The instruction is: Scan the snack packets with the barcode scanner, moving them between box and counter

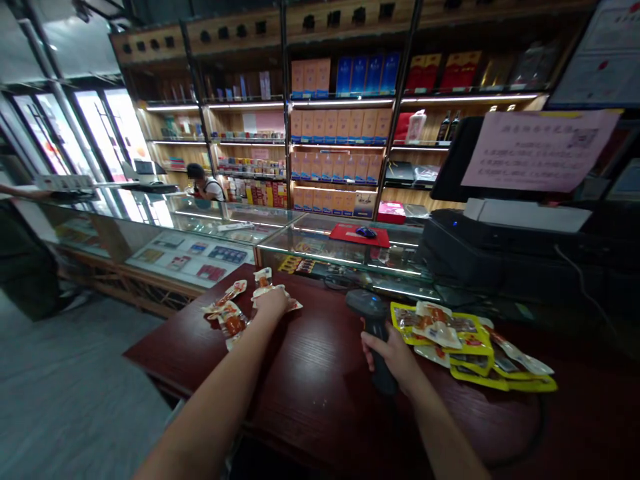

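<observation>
My right hand (393, 357) is wrapped round the grip of a dark handheld barcode scanner (373, 317), held just above the dark red wooden counter (310, 380). My left hand (273, 301) reaches forward and rests on a pale snack packet (295, 305) at the far left of the counter; its fingers are closed over it. Beside that hand lie a few more small orange-and-white snack packets (227, 313). To the right of the scanner sits a pile of yellow-edged snack packets (465, 343).
A black cash register with a screen (500, 227) stands at the right. Glass display cases (320, 247) run behind the counter, a red pad (357, 235) on one. Shelves of boxes (340, 127) fill the back wall. A person (205, 183) sits far left.
</observation>
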`<state>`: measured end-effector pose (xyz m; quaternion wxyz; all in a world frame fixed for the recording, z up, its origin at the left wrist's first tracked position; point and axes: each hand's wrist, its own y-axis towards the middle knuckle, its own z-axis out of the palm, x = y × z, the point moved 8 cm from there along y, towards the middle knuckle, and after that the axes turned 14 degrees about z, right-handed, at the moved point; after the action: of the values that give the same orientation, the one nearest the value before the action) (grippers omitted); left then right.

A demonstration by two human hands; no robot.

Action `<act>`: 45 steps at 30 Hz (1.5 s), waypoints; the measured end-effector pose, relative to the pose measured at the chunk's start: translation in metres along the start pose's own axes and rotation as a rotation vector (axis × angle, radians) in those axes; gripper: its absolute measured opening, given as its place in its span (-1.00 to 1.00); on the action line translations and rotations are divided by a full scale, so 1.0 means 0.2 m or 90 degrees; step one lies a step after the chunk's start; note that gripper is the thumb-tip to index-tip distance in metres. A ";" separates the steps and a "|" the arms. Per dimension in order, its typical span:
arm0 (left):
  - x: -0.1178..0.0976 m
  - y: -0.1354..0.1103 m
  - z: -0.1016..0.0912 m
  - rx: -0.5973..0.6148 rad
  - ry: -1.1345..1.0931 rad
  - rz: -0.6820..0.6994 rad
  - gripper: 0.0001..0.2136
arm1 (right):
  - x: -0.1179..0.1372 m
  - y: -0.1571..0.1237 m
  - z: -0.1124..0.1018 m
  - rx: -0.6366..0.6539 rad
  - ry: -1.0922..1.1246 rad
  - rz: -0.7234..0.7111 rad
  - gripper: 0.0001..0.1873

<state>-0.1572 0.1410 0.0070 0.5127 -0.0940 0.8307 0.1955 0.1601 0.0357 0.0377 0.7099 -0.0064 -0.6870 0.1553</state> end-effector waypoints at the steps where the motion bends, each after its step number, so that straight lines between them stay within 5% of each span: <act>1: 0.00 0.00 0.03 -0.011 0.005 0.011 -0.57 | -0.01 0.02 0.01 0.001 -0.004 0.003 -0.51; 7: -0.01 0.00 0.21 0.018 -0.022 0.047 -0.70 | -0.09 0.06 -0.03 -0.001 0.015 0.018 -0.48; 13: -0.02 0.01 0.26 0.014 0.111 0.064 -0.63 | -0.12 0.04 -0.07 -0.007 0.009 0.032 -0.50; 20: -0.07 -0.01 0.38 0.244 0.001 0.183 -0.70 | -0.14 0.05 -0.08 -0.009 -0.011 0.054 -0.46; 45: -0.14 -0.04 0.35 0.278 -0.100 0.246 -0.57 | -0.17 0.06 -0.08 -0.032 -0.086 0.077 -0.54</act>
<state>-0.0849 0.1621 0.0016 0.5367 0.1934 0.8136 0.1128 0.1729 0.0430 0.0008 0.6507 -0.0550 -0.7354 0.1810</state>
